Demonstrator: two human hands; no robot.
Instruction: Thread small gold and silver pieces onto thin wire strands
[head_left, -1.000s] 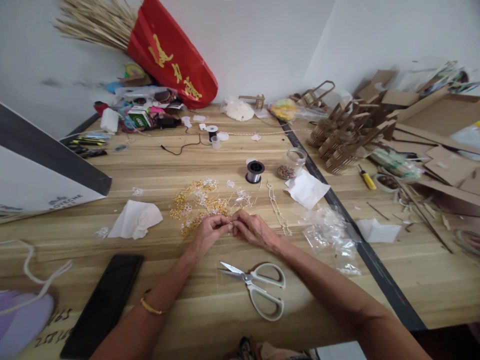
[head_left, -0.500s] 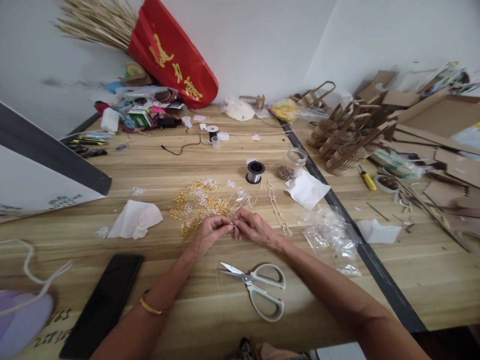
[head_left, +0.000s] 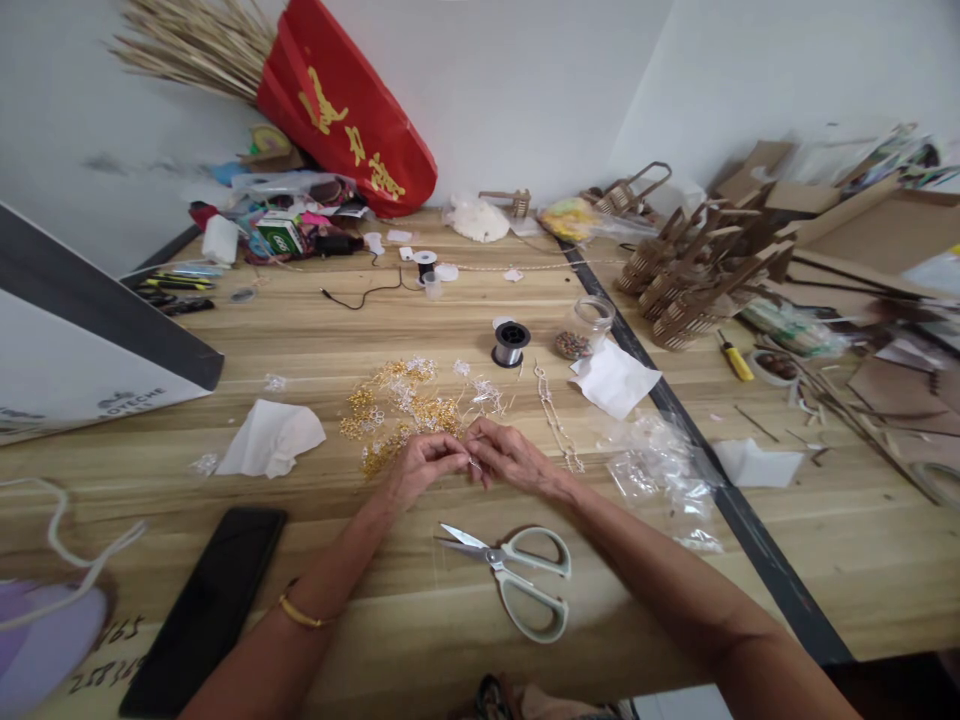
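Note:
My left hand (head_left: 420,467) and my right hand (head_left: 511,456) meet fingertip to fingertip low over the wooden table (head_left: 420,330). Both pinch a tiny silver piece between them, too small to name. Just beyond my fingers lies a scattered heap of small gold and silver beads and findings (head_left: 401,408). A short beaded strand (head_left: 555,425) lies to the right of my right hand. White-handled scissors (head_left: 517,575) rest on the table in front of my wrists. A gold bangle sits on my left wrist.
A wire spool (head_left: 510,343) and a glass jar of beads (head_left: 585,328) stand behind the heap. Crumpled tissue (head_left: 271,438), a black phone (head_left: 206,608) and a white panel (head_left: 67,345) lie left. Clear plastic bags (head_left: 660,465), white paper (head_left: 613,378), wooden baskets (head_left: 690,275) and cardboard fill the right.
My hands stay together at the same spot; the fingers shift slightly and my left hand has moved a little toward the right hand. Cardboard pieces at the far right have shifted.

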